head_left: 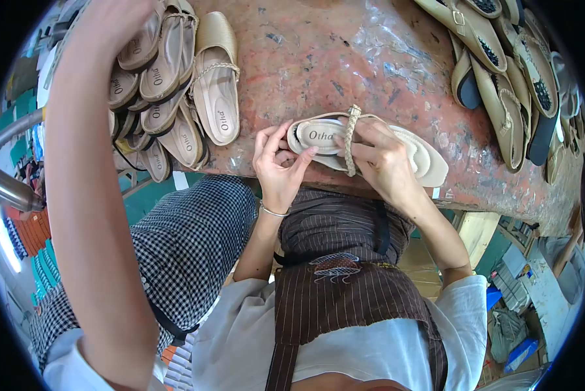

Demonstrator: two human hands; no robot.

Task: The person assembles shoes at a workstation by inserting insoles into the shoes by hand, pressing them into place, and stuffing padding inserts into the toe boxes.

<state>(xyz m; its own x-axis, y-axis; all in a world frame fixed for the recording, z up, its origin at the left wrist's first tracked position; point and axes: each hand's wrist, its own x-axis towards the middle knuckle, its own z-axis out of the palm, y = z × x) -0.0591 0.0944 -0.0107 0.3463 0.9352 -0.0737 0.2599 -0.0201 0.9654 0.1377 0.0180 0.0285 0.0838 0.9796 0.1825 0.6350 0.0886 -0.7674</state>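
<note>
A beige sandal with a braided strap lies at the table's front edge, its heel to the left. Inside it is a pale insole lettered "Otha", with a dark strip showing along the heel rim. My left hand grips the heel end, thumb on the insole's near edge and fingers at the rim. My right hand bends over the middle, just right of the strap, its fingers curled onto the insole and partly hidden. Wavy pale layers show at the sandal's wide right end.
The worn red table has glue marks. Finished-looking beige shoes pile up at left; more sandals with dark patches inside lie at right. A co-worker's arm reaches across the left side, above a checked apron.
</note>
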